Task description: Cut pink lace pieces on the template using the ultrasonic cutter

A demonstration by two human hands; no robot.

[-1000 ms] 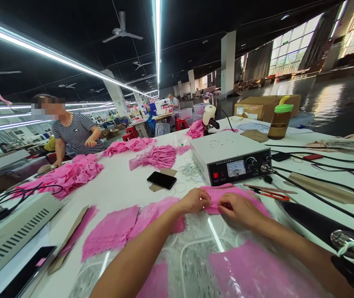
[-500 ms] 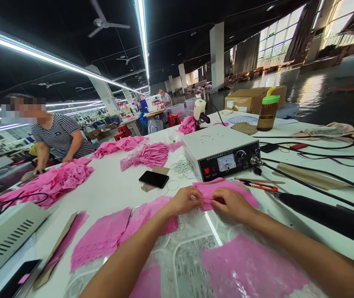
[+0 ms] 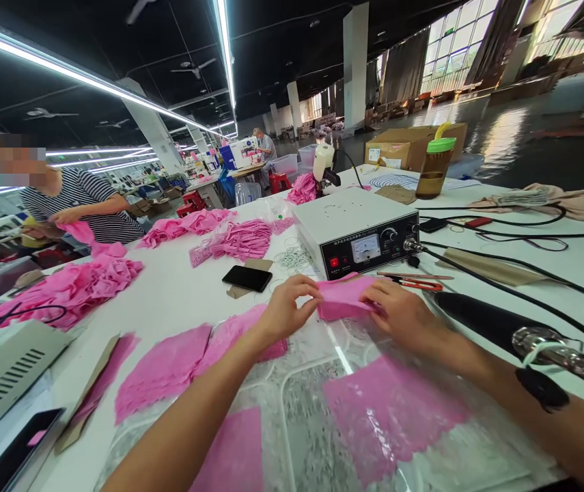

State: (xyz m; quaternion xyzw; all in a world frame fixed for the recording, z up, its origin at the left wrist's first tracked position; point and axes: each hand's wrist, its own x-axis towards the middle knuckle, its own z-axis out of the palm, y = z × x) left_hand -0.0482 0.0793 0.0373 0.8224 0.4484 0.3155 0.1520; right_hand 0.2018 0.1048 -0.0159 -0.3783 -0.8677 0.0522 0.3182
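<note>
A folded piece of pink fabric [image 3: 343,297] lies in front of the control box. My left hand [image 3: 289,304] grips its left edge, with the thumb and fingers curved round it. At the right end, the fingers of my right hand [image 3: 399,311] are bent over the cloth and closed on it; the thumb is partly hidden. Beneath my forearms are clear plastic bags [image 3: 317,424]. Pink cloth pieces with scalloped edges [image 3: 163,369] lie left of my left forearm, and another pink piece [image 3: 388,417] shows under plastic near my right forearm.
Behind the fabric stands the control box [image 3: 358,225]. A phone [image 3: 247,278] lies left of it. Orange-handled snips [image 3: 414,283] and a black handheld tool [image 3: 481,318] with cables are at right. A bottle [image 3: 434,171] stands behind. A co-worker [image 3: 81,198] handles pink cloth at left.
My hands have moved apart along the pink fabric, the right one shifting outward. The co-worker has lifted some pink cloth. The view has shifted slightly, bringing more of the black tool into sight.
</note>
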